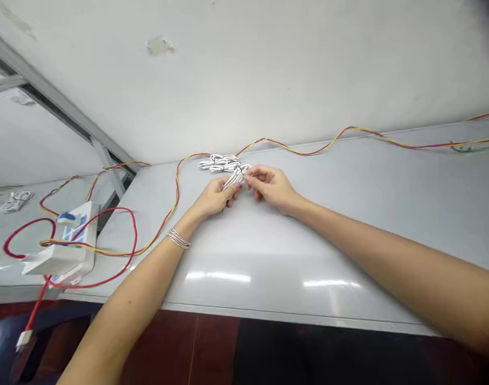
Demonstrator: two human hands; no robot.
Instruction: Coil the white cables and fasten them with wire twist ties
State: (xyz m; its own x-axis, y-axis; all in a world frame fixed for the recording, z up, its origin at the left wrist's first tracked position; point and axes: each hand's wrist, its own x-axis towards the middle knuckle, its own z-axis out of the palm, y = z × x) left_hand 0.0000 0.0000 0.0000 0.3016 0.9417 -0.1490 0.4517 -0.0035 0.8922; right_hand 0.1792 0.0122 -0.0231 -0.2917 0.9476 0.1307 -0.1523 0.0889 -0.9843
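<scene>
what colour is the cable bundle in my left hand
White cable bundle, clearest in the head view.

- One view: a head camera looking forward and down from above the near side of the bench.
- It faces the wall, which fills the upper part.
- The left hand and right hand sit near mid-view, at arm's reach.
- The forearms run in from the lower left and right.
- The view is wide, taking in a rail at left and floor along the bottom.
</scene>
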